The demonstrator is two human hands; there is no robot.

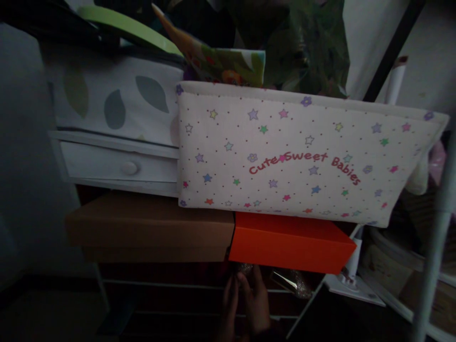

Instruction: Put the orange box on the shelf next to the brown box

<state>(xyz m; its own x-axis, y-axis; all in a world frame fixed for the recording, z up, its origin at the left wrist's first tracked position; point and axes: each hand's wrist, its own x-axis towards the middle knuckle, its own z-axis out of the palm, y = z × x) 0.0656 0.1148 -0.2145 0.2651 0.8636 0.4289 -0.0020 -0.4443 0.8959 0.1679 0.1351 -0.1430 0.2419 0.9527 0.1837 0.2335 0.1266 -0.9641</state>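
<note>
In the dark at the bottom middle, my left hand (228, 304) and my right hand (257, 304) are raised side by side, fingers pointing up. Their fingertips meet on a small glittery object (245, 269) just under the orange box (290, 242); the dim light hides the exact grip. The orange box lies beside a brown cardboard box (149, 228). On top of both rests a white fabric bin (295, 156) printed with coloured stars and the words "Cute Sweet Babies".
A small white drawer unit (117, 164) with a round knob sits at left under a leaf-patterned fabric box (114, 102). A shiny item (288, 281) lies right of my hands. Metal rack poles (434, 237) stand at right, with cluttered shelves behind them.
</note>
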